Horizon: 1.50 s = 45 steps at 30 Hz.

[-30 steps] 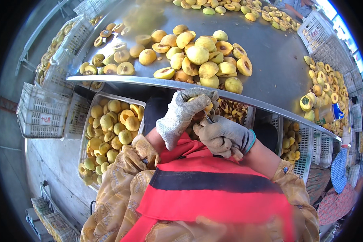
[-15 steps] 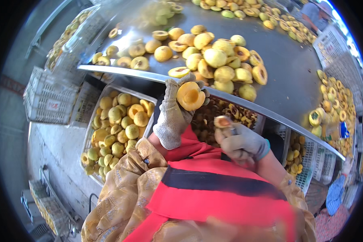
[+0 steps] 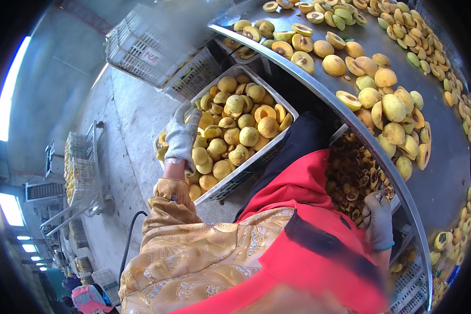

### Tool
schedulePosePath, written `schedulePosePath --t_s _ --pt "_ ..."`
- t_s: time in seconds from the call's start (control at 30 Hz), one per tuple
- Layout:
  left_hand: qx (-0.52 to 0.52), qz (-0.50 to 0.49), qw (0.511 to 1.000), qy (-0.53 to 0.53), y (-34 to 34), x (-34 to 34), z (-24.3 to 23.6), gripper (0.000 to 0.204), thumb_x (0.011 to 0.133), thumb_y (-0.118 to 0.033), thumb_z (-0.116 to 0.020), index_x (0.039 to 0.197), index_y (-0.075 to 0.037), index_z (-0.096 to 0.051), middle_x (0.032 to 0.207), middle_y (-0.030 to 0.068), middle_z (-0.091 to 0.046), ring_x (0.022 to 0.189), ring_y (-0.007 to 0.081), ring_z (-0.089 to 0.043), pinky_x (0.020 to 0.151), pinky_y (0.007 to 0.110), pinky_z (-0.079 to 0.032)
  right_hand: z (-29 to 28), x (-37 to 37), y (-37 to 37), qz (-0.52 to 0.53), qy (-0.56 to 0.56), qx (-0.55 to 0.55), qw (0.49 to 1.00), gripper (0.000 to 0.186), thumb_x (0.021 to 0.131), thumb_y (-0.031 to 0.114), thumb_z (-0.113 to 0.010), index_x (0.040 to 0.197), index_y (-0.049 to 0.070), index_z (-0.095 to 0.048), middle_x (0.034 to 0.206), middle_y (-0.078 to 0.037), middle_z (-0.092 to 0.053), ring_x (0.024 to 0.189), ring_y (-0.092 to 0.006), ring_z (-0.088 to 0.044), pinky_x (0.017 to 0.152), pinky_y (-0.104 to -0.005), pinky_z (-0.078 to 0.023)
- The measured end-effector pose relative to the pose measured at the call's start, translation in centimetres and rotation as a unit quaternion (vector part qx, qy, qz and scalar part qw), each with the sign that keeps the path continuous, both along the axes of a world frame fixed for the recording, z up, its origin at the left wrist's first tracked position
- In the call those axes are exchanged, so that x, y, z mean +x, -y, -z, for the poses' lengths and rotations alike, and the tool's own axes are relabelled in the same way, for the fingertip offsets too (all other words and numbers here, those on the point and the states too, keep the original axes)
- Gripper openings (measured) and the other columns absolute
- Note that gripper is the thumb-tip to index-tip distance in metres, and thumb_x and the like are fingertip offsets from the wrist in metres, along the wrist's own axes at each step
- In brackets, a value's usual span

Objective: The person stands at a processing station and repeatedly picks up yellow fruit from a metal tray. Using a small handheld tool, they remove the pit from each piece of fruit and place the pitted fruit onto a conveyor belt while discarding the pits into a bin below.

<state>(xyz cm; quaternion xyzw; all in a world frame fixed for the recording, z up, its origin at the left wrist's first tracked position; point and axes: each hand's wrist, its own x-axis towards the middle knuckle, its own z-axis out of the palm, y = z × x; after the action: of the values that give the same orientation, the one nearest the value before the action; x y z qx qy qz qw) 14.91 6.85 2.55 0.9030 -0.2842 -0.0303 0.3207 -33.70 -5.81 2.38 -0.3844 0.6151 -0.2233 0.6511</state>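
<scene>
My left hand (image 3: 181, 137), in a pale knit glove, is at the left side of a crate (image 3: 239, 175) full of yellow peach halves (image 3: 247, 137). Its fingers are stretched out and apart, with no fruit seen between them. Low on the right, under the table edge, is my gloved right hand (image 3: 378, 219), its fingers curled. A thin dark tip shows by those fingers, but what they grip is too small to name. That hand is beside a heap of brown pits and scraps (image 3: 350, 170).
The metal table (image 3: 345, 107) has a raised curved rim and carries piles of halved peaches (image 3: 395, 112). White crates (image 3: 146, 49) stand beyond the fruit crate. A loaded trolley (image 3: 83, 175) is on the concrete floor at left. A black cable (image 3: 128, 243) hangs beside me.
My left hand has moved left and down from the table edge to the crate; the peach half is out of it. My right hand has lowered toward the scraps. The view has swung left.
</scene>
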Motion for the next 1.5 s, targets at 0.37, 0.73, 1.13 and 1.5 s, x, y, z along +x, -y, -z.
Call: schedulePosePath --t_s 0.37,0.73,1.13,1.5 --pt "0.090 0.517 0.851 0.028 24.3 -18.6 -4.1 0.063 0.073 -0.047 -0.072 0.122 -0.010 -0.059 0.116 0.0182 -0.062 0.106 0.0346 -0.060 0.092 0.038 -0.046 -1.4 -0.2 -2.2 -0.077 -0.069 0.015 0.995 0.020 0.084 0.021 -0.060 0.092 0.006 -0.050 0.066 -0.004 -0.053 0.043 -0.0104 -0.046 0.039 -0.0243 -0.037" --pt "0.101 0.533 0.840 -0.032 26.8 -18.5 -4.0 0.066 0.066 -0.024 -0.079 0.126 -0.008 -0.055 0.111 0.0157 -0.064 0.101 0.0266 -0.062 0.087 0.033 -0.048 -4.9 0.5 -0.2 -0.043 0.040 -0.058 0.997 0.019 0.086 0.023 -0.060 0.087 0.007 -0.050 0.063 -0.004 -0.053 0.042 -0.0113 -0.048 0.036 -0.0248 -0.038" --pt "-0.326 0.390 0.774 -0.378 22.0 -23.6 -1.0 0.052 0.071 0.005 -0.071 0.119 0.000 -0.053 0.113 0.0106 -0.059 0.102 0.0198 -0.059 0.090 0.030 -0.050 -7.8 3.2 2.3 -0.088 0.110 -0.166 0.976 0.015 0.088 0.020 -0.057 0.087 0.009 -0.047 0.069 -0.002 -0.052 0.045 -0.0090 -0.047 0.040 -0.0227 -0.039" --pt "-0.315 0.442 0.523 -0.657 13.6 -27.8 -3.1 0.056 0.092 -0.032 -0.051 0.137 -0.002 -0.037 0.131 0.0165 -0.048 0.119 0.0274 -0.049 0.103 0.040 -0.039 -7.9 5.5 0.4 -0.101 0.140 -0.209 0.963 0.018 0.088 0.022 -0.053 0.094 0.006 -0.046 0.071 -0.008 -0.056 0.044 -0.0106 -0.051 0.030 -0.0219 -0.037"
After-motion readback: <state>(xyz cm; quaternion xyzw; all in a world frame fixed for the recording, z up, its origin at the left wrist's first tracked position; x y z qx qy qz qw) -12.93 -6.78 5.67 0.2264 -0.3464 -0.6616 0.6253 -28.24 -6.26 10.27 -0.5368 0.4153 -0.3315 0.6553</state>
